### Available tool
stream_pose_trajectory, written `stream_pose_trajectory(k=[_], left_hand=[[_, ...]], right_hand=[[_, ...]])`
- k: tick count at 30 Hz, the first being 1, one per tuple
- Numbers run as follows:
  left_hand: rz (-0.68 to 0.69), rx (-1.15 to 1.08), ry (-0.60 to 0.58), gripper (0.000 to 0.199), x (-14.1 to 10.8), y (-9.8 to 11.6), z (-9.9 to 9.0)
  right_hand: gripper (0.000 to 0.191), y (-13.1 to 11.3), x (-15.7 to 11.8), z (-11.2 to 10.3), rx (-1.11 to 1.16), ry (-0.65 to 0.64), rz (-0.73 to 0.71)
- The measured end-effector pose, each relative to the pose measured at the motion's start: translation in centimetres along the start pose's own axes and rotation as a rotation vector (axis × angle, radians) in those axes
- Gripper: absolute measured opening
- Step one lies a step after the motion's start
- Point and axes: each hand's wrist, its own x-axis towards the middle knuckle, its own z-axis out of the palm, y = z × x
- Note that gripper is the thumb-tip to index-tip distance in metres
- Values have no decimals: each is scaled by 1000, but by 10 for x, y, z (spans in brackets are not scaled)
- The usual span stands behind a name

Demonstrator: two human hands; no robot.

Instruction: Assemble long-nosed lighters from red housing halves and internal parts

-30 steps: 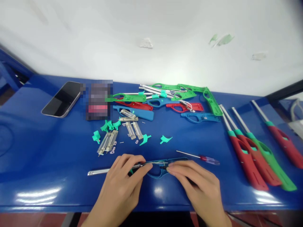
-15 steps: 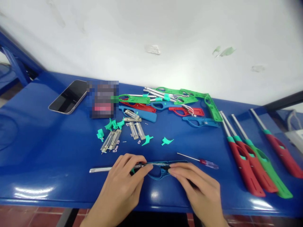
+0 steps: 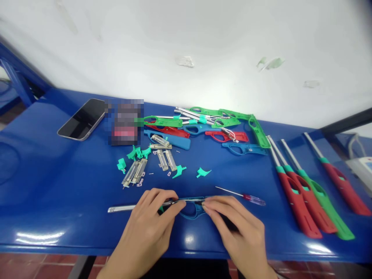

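Note:
A blue lighter shell half (image 3: 191, 214), its inside facing up, lies low over the front of the table between my hands. My left hand (image 3: 151, 223) is closed around its front end, where a silvery metal tube (image 3: 122, 209) sticks out to the left. A bit of green plastic shows under those fingers. On the right, my right hand (image 3: 236, 221) pinches a small black part (image 3: 199, 202) inside the shell, and its fingers cover the handle end. Thin wire or metal runs along the shell's upper edge between the fingertips. Beyond the right hand lies a screwdriver (image 3: 254, 200) with a clear and red handle.
Clear fuel tanks (image 3: 139, 170) and green triggers (image 3: 179, 171) lie loose behind my hands. Farther back are coloured shell halves (image 3: 238, 149) and metal tubes. Several whole lighters (image 3: 299, 205) rest at the right. A phone (image 3: 83, 119) and a blurred-out packet (image 3: 126, 124) are back left.
The right fingertips have shifted slightly left along the shell, covering more of the black part. The left hand keeps its grip. The whole view has moved a little.

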Motion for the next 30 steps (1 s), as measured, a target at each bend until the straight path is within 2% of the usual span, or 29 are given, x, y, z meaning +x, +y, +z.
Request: stream_pose_trajectory(k=[9,14,22,30], left_hand=[[7,2,-2,37,1,-1,-1],[11,0,8,36,0,-1,0],[21,15,13,36,-1,-2,1],[8,21,26,39,-1,-2,4]], right_hand=[[24,-2,-4,10,-189,-80,5],[22,-5,0,14,-197,-91,-10],[14,-14,9,17,-102,-31,85],[13,-9,7,23,-87,32,65]])
